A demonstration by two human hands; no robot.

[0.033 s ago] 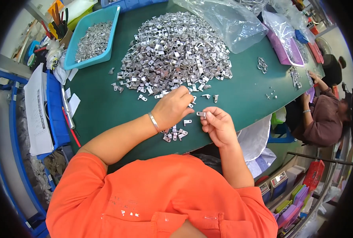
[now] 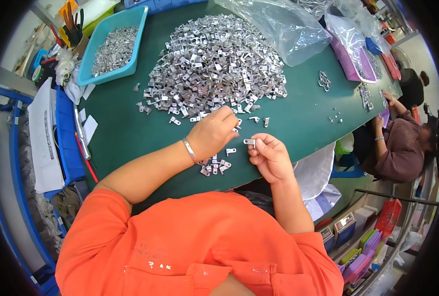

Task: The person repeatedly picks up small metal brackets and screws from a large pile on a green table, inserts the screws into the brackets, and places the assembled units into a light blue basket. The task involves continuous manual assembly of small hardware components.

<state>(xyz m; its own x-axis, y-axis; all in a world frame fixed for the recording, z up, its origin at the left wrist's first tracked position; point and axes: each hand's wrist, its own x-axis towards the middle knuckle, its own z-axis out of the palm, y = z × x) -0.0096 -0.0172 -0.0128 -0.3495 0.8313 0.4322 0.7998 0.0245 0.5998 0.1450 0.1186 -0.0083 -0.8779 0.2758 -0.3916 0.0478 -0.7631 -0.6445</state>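
Hands two, right hand pinching one metal clip, left hand on pile

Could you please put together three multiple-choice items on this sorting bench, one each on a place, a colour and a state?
1. Where does the big heap of metal parts lie?
A. on the green table top
B. in a red bucket
C. on the floor

2. What colour is the tray with more metal parts in it?
A. yellow
B. turquoise
C. black

3. What is the right hand doing?
A. resting flat and empty
B. gripping scissors
C. pinching one small metal piece

Key: 1 A, the heap sits on the table top beyond the left hand. 2 B, its walls are turquoise. 3 C, the small metal piece shows at the fingertips.
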